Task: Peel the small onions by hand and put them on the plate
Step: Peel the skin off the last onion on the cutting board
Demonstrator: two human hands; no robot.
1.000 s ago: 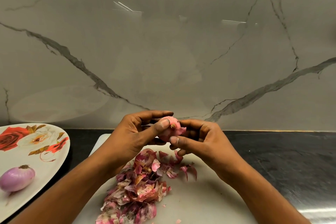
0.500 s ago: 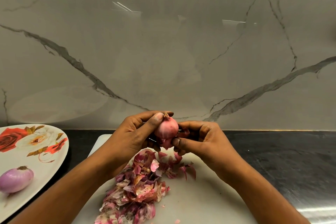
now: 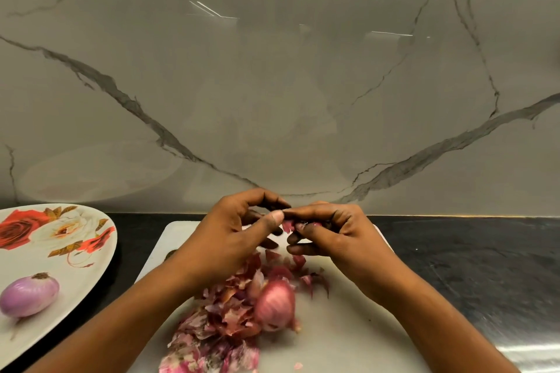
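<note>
Onions show in two places in the head view: a pink, motion-blurred onion point(image 3: 274, 303) sits at the right edge of the heap of peelings point(image 3: 224, 315) on the white cutting board point(image 3: 348, 336), touching the skins; a paler peeled onion point(image 3: 28, 297) lies on the flowered plate point(image 3: 75, 288) at the left, well apart from the board. Both hands are raised above the far end of the board, their fingertips meeting; neither touches the blurred onion below them. The right hand point(image 3: 339, 236) has its fingers curled and pinches a small scrap of skin point(image 3: 306, 224) between thumb and fingertips; the left hand point(image 3: 224, 236) is curled too, thumb stretched toward the right hand's fingertips, but whether it grips anything cannot be told, since its fingertips are dark and partly hidden. The board rests on a dark counter point(image 3: 469, 257); behind stands a grey veined wall point(image 3: 272, 85).
</note>
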